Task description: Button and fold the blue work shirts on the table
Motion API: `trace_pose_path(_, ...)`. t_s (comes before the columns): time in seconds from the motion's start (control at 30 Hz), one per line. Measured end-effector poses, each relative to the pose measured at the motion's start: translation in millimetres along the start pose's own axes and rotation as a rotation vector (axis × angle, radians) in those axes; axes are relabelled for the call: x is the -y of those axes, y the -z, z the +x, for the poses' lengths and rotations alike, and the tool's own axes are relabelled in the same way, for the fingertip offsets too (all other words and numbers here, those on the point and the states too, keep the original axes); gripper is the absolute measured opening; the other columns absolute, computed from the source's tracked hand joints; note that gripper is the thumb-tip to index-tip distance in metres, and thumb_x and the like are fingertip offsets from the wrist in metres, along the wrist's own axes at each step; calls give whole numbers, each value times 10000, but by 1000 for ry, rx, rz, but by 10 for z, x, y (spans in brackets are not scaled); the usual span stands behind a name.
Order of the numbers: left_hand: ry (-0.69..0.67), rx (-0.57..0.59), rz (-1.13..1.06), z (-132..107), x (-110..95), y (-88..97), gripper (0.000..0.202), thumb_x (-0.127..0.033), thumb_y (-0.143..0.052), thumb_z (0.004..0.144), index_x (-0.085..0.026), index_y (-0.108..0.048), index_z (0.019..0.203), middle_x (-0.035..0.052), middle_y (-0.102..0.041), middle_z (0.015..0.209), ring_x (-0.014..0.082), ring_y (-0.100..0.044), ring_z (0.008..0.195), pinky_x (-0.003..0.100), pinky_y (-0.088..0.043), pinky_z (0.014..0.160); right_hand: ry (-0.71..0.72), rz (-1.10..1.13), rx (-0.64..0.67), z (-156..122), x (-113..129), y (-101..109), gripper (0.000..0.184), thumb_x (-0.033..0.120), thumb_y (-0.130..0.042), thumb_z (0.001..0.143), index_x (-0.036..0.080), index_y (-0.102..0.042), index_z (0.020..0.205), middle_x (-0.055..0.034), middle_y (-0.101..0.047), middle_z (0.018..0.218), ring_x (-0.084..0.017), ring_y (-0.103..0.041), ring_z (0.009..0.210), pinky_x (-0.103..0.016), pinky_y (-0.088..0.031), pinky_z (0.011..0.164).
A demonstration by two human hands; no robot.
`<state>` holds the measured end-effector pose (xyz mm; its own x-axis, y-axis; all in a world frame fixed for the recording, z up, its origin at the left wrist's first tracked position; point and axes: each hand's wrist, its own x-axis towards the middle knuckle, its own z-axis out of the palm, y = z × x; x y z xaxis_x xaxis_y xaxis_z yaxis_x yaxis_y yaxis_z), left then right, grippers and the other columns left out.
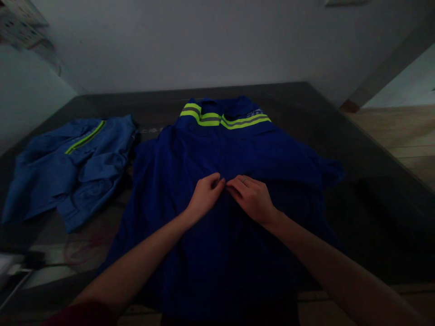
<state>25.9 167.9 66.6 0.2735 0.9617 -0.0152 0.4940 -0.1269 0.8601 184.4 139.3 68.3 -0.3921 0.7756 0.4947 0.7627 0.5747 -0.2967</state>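
In the middle of the table (152, 102), the jacket (190, 158): front up, collar far, near part seemingly over the near edge. Closed on a bit of cloth along the front, side by side and almost touching: left hand (205, 194) and right hand (251, 197), thumb against fingers on each. Too dark to tell whether button, snap or plain edge. At the far end, across the chest, a yellow band (244, 122) in two pieces, closely in line at the middle. To the left, well apart from both hands, a paler blue shirt (44, 174), rumpled.

Possible trouble, as a judgement: a mismatch of the two front edges, from the poor light and the dark-on-dark cloth. Also possible: a loss of the small pinch, from slack folds on the left side of the jacket, or a slow slide toward the near edge, from the weight of any overhanging cloth. Less likely, a snag of thread on the ring (244, 180) of the right hand, from close work at the front.
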Motion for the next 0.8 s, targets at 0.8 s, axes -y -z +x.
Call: trace_pose_path(0.8,7,-43,-242,-38,19,-10,403,-462,-497,860,-173,-410,593,-62,-345,532,78,-320,502,216,-247,479,-25,35,-45,21,22,28,228,231,-457,945,177,-656,849,-56,-683,826,-157,-636,764,-258,-452,689)
